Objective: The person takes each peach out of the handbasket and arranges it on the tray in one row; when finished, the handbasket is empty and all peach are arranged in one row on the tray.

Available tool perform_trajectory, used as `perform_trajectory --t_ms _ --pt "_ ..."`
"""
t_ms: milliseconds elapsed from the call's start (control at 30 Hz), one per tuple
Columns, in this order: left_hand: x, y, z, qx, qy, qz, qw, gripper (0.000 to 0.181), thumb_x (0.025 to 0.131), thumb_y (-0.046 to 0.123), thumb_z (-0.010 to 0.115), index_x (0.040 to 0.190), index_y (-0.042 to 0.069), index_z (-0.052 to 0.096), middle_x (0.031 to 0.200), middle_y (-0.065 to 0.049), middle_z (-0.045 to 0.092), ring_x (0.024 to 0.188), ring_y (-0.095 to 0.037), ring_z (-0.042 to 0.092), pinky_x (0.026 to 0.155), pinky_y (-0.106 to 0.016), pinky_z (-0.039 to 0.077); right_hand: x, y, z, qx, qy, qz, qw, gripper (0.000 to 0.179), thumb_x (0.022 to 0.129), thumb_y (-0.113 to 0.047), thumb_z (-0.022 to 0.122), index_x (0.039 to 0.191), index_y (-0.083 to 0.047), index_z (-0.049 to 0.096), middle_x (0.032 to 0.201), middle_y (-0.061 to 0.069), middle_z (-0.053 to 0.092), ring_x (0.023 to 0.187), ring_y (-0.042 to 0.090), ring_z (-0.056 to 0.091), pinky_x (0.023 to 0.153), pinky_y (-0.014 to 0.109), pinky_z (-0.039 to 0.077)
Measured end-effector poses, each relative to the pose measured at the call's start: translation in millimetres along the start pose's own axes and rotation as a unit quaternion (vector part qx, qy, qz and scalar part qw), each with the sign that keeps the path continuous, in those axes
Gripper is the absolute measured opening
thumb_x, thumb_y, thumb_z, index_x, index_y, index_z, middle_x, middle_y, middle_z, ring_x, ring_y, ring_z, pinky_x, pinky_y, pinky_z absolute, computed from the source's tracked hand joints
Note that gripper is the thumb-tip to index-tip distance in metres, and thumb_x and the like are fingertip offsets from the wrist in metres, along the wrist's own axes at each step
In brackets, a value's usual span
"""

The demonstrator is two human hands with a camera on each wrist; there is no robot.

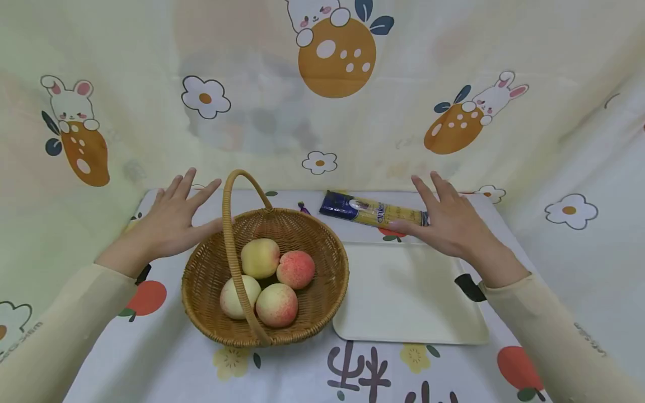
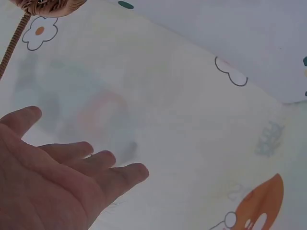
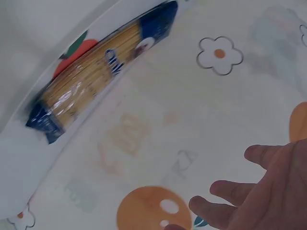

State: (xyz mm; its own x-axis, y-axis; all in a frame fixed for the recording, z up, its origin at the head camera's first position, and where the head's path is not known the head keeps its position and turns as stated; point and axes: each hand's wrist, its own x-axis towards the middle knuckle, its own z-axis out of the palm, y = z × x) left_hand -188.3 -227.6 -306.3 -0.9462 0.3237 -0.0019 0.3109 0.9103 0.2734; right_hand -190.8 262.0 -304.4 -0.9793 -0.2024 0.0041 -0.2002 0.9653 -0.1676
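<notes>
My left hand (image 1: 173, 221) is raised with its fingers spread, beside the handle of a brown wicker basket (image 1: 322, 291). Four peaches would be counted as several: a yellow peach (image 1: 260, 258), a red peach (image 1: 296, 269) and paler ones lie inside the basket. In the left wrist view the left palm (image 2: 48, 182) shows bare. My right hand (image 1: 453, 224) hovers with spread fingers over the far right of the table, its thumb overlapping the end of a spaghetti packet (image 1: 373, 209). The right wrist view shows this packet (image 3: 103, 67) apart from the fingers.
A cream rectangular tray (image 1: 403, 296) lies right of the basket, in front of the packet. Behind the basket's rim a small purple-wrapped item (image 1: 303, 207) peeks out. A printed cloth (image 1: 282, 375) covers the table, and a patterned curtain (image 1: 252, 140) stands behind it.
</notes>
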Motion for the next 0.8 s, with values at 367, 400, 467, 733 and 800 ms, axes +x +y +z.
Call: perform_trajectory --t_ms 367,400,467,733,800 --pt "-14.8 -10.5 15.3 -0.056 -0.038 0.019 0.9975 0.09 0.091 0.062 0.063 0.162 0.019 0.028 0.166 -0.024 0.001 0.146 -0.056 0.012 0.104 -0.076 0.024 5.9 -44 15 0.115 -0.017 -0.085 0.9896 0.106 0.085 -0.078 0.055 0.164 -0.029 0.005 0.169 0.006 -0.001 0.148 0.044 0.019 0.108 0.07 0.026" --pt "-15.9 -10.9 17.0 -0.067 -0.044 0.02 0.9966 0.09 0.091 0.061 0.065 0.161 0.018 0.029 0.166 -0.023 0.003 0.145 -0.056 0.015 0.102 -0.076 0.027 5.9 -48 18 0.13 -0.018 -0.099 0.9863 0.105 0.085 -0.076 0.057 0.164 -0.031 0.005 0.169 0.005 -0.001 0.148 0.043 0.02 0.108 0.07 0.027" --pt "-18.2 -12.1 20.4 -0.088 -0.053 0.022 0.9945 0.09 0.089 0.06 0.067 0.16 0.016 0.033 0.166 -0.023 0.006 0.144 -0.057 0.018 0.102 -0.075 0.03 5.6 -55 23 0.163 -0.018 -0.129 0.9781 0.104 0.085 -0.072 0.062 0.164 -0.033 0.006 0.169 0.001 0.0 0.149 0.04 0.02 0.107 0.07 0.029" --pt "-24.1 -13.3 32.7 -0.151 -0.075 0.041 0.9849 0.081 0.086 0.053 0.076 0.15 0.011 0.051 0.164 -0.027 0.015 0.141 -0.056 0.026 0.096 -0.066 0.044 7.3 -84 41 0.238 -0.016 -0.21 0.9482 0.109 0.081 -0.062 0.076 0.164 -0.028 0.014 0.168 -0.001 0.011 0.152 0.025 0.014 0.114 0.06 0.026" --pt "-23.6 -13.3 36.1 -0.169 -0.081 0.054 0.9809 0.076 0.086 0.047 0.078 0.147 0.008 0.054 0.162 -0.028 0.016 0.141 -0.056 0.026 0.094 -0.063 0.047 8.0 -91 45 0.248 -0.021 -0.221 0.9431 0.11 0.08 -0.059 0.078 0.164 -0.028 0.014 0.168 -0.001 0.013 0.152 0.024 0.016 0.114 0.059 0.027"
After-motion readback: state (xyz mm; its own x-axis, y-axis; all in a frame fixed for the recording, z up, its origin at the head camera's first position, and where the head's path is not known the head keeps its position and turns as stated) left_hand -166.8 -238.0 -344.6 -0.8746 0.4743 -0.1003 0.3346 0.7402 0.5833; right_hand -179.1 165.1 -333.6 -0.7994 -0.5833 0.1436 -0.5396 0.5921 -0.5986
